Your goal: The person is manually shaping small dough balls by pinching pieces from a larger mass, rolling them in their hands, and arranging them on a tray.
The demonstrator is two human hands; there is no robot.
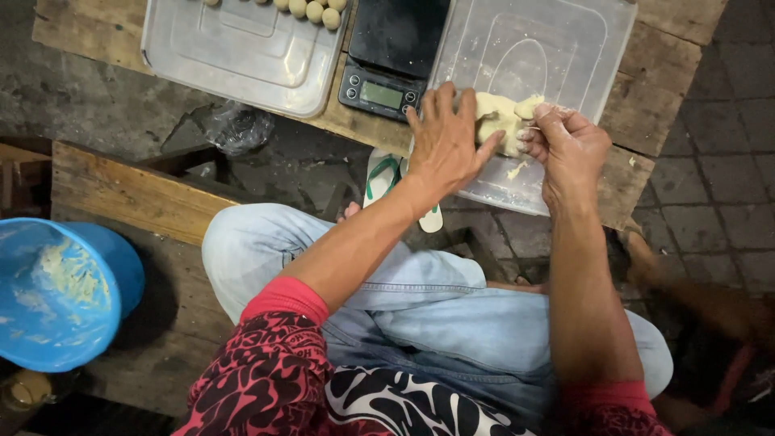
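A pale lump of dough (pixel 499 119) lies on a clear plastic lid (pixel 565 56) on the low wooden table (pixel 662 73). My left hand (pixel 446 141) presses against the dough's left side, fingers spread. On the right side, my right hand (pixel 569 145) pinches at the dough with its fingertips. A small scrap of dough (pixel 517 169) lies on the lid just below the hands.
A black digital scale (pixel 391 52) stands left of the lid. Further left, a second clear lid (pixel 242 52) carries several small dough balls (pixel 315 10). A blue bowl (pixel 60 295) smeared with dough sits at the left on a wooden bench (pixel 129 194).
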